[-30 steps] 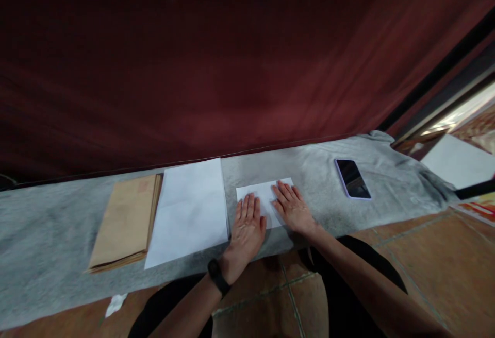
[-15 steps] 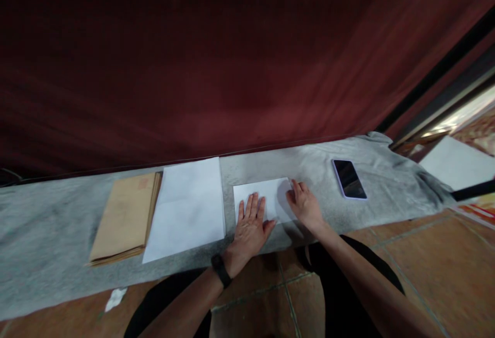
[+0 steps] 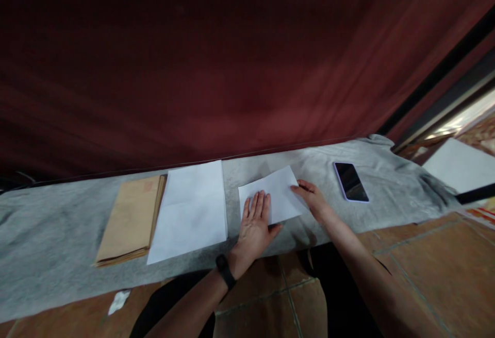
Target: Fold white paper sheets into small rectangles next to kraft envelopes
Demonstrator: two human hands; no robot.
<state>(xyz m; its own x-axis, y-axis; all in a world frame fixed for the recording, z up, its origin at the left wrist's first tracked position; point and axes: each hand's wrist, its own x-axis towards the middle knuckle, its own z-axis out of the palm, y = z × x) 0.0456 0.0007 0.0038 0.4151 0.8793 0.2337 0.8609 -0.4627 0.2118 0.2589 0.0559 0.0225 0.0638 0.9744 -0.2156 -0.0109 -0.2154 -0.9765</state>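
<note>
A folded sheet of white paper (image 3: pixel 280 193) lies in front of me on the grey cloth, its right end lifted a little. My left hand (image 3: pixel 255 224), with a black band on the wrist, rests flat on the left part of this paper, fingers stretched out. At the paper's right edge, my right hand (image 3: pixel 311 198) pinches it between thumb and fingers. To the left lies a stack of larger white sheets (image 3: pixel 189 209), and beside it a pile of brown envelopes (image 3: pixel 129 217).
A phone (image 3: pixel 351 182) with a pale purple edge lies on the grey cloth (image 3: pixel 390 188) to the right. Behind hangs a dark red curtain (image 3: pixel 232 80). A crumpled white scrap (image 3: pixel 119 301) is on the tiled floor (image 3: pixel 266 307).
My right hand has taken hold of the folded paper's right edge and raised that end slightly. My left hand stays flat on the paper.
</note>
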